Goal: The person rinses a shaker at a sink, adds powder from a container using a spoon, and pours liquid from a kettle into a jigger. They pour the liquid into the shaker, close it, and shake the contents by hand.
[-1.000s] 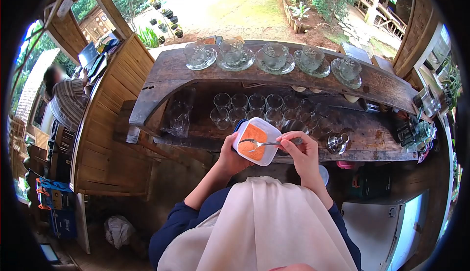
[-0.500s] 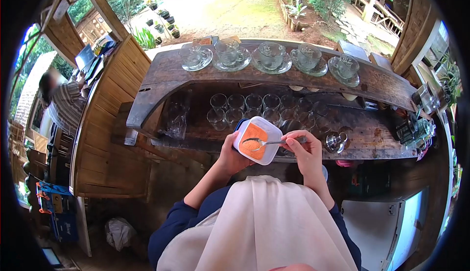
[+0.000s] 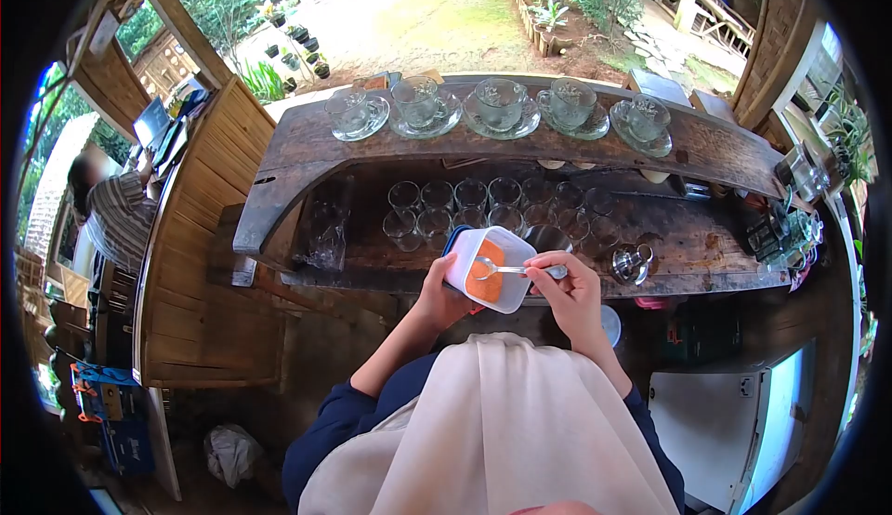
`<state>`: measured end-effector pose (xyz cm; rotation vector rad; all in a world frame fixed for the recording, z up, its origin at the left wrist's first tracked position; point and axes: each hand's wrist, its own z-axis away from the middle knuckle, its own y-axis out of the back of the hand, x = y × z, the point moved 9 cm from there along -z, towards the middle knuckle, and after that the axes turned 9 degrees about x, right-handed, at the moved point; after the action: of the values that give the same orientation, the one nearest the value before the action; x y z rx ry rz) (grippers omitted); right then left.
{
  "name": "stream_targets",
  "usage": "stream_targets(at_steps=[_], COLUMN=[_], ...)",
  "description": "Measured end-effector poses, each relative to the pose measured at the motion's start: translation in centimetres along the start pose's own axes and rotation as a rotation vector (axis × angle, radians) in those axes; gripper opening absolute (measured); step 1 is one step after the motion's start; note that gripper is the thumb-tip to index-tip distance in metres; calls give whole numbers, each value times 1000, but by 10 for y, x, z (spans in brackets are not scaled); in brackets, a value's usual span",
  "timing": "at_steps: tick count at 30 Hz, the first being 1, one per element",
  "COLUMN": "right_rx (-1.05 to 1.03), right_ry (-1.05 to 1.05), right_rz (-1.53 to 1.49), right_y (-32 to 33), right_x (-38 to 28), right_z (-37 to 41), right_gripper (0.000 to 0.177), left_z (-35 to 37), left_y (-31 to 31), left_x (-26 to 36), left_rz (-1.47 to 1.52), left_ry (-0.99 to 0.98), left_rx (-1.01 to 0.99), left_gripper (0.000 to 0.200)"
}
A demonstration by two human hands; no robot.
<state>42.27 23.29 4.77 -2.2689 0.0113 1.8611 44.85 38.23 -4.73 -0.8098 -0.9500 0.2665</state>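
Note:
My left hand [image 3: 442, 296] grips a white plastic tub [image 3: 513, 303] from its left side, tilted so its inside faces me. Orange powder [image 3: 486, 283] lies in the tub, heaped toward its left part. A dark blue lid or rim shows behind the tub's upper left edge. Between the thumb and fingers of my right hand [image 3: 569, 294] is a metal spoon [image 3: 517, 270], held by its handle. The spoon's bowl is inside the tub, at the orange powder. How much powder sits on the spoon is hard to make out.
Glass cups on saucers [image 3: 502, 106] line the raised wooden shelf [image 3: 307, 138]. Several drinking glasses [image 3: 437, 227] stand below on the counter, with a metal pot [image 3: 632, 262] to their right. A person [image 3: 111, 199] stands at the left counter. A white fridge [image 3: 706, 431] is lower right.
The tub has tilted further, and the powder now shows more to one side. The spoon's bowl has shifted slightly within the tub. My view has shifted a little.

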Motion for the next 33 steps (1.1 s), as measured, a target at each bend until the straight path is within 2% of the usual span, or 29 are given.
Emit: stream_targets(at_steps=[4,8,13,33], right_rx=[0,21,13,43], right_ry=[-50,-10,-219,-198], right_rz=[-65,-78,-237,-294], right_y=[-1,5,5,9], right_x=[5,9,20,20], right_z=[0,-4,-2,-4], right_gripper=[13,11,10,8], left_z=[0,1,2,-2], left_y=[0,-1,4,4], left_x=[-1,2,4,3], left_rz=[60,65,35,66], left_ry=[2,-2,5,17], left_rx=[-12,-27,51,41], left_gripper=[63,63,67,67])
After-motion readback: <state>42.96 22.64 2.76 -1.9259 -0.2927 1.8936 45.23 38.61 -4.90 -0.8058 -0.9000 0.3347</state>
